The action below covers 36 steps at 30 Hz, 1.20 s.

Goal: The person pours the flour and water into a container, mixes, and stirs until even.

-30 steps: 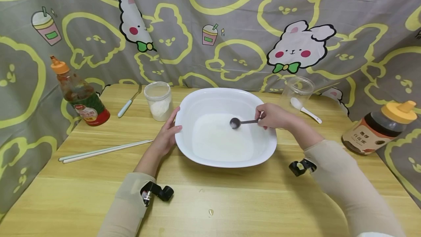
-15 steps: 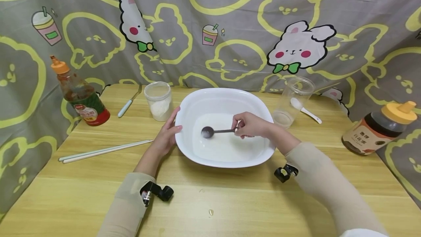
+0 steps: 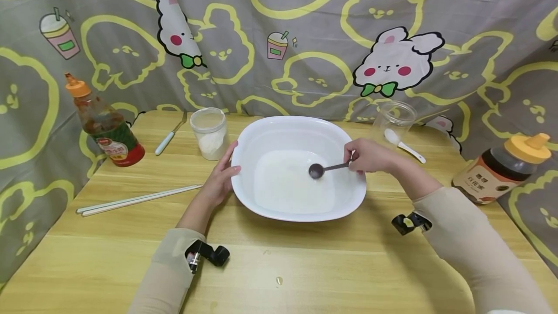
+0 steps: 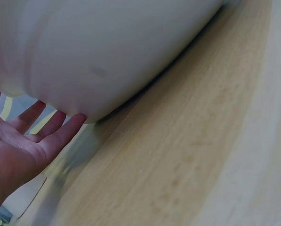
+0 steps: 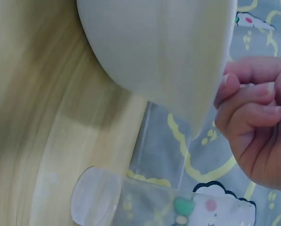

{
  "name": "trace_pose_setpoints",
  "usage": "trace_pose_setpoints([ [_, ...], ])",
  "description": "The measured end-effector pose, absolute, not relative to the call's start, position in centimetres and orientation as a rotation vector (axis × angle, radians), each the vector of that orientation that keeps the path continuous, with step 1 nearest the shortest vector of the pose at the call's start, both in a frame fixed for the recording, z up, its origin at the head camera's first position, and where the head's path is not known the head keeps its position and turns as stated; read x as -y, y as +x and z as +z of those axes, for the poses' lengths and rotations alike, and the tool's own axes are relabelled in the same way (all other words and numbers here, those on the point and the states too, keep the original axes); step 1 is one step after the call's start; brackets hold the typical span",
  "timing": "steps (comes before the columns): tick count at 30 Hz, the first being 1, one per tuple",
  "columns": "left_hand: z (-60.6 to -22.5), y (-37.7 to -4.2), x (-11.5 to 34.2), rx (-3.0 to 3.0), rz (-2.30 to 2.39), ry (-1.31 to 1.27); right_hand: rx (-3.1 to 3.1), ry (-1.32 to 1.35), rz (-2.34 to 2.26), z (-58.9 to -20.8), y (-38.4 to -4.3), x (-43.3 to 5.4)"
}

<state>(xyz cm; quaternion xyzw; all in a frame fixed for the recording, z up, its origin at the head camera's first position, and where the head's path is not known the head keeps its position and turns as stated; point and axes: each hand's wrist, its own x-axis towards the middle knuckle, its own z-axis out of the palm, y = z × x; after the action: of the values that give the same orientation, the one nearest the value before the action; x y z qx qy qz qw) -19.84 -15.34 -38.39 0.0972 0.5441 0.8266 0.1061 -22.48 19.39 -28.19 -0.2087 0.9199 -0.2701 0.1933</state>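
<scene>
A white basin stands on the wooden table with a shallow whitish layer in its bottom. My right hand pinches the handle end of a dark measuring spoon above the basin's right rim. The spoon's bowl is over the right part of the whitish layer; whether it dips in, I cannot tell. My left hand rests on the basin's left side. In the left wrist view, the left fingers are fairly straight and spread, their tips touching the outer wall. The right wrist view hides the spoon behind the basin.
A jar of white powder and a spatula-like tool stand left of the basin, with chopsticks and a red sauce bottle. At right are a clear jar, a white spoon and a honey bottle.
The measuring spoon swept left across the basin half a second ago and is now back at the right side, with my right hand over the rim. The left hand stayed put.
</scene>
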Motion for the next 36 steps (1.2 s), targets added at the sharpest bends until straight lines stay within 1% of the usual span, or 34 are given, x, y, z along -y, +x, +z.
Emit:
trace_pose_setpoints([
  [5, -38.4, -19.8, 15.4, -1.604, 2.431, 0.297, -2.644, -0.512, -0.740, -29.1, -24.1, -18.1],
  [10, -38.4, -19.8, 15.4, -1.607, 2.423, 0.308, -2.619, -0.557, -0.860, -30.4, -25.0, -15.7],
  [15, -38.3, -19.8, 15.4, -1.604, 2.425, 0.303, -2.497, -0.617, -0.996, -31.4, -24.8, -13.6],
  [19, -38.3, -19.8, 15.4, -1.606, 2.422, 0.298, -2.381, -0.659, -1.050, -31.7, -23.9, -13.1],
  [23, -38.3, -19.8, 15.4, -1.605, 2.420, 0.299, -2.274, -0.749, -1.041, -31.5, -22.7, -13.7],
  [28, -38.2, -19.8, 15.4, -1.608, 2.426, 0.286, -2.257, -0.863, -0.963, -30.5, -21.6, -15.7],
  [31, -38.3, -19.8, 15.4, -1.608, 2.426, 0.284, -2.316, -0.846, -0.929, -29.8, -21.4, -17.3],
  [36, -38.5, -19.9, 15.5, -1.615, 2.421, 0.297, -2.485, -0.693, -0.856, -29.0, -22.2, -18.6],
])
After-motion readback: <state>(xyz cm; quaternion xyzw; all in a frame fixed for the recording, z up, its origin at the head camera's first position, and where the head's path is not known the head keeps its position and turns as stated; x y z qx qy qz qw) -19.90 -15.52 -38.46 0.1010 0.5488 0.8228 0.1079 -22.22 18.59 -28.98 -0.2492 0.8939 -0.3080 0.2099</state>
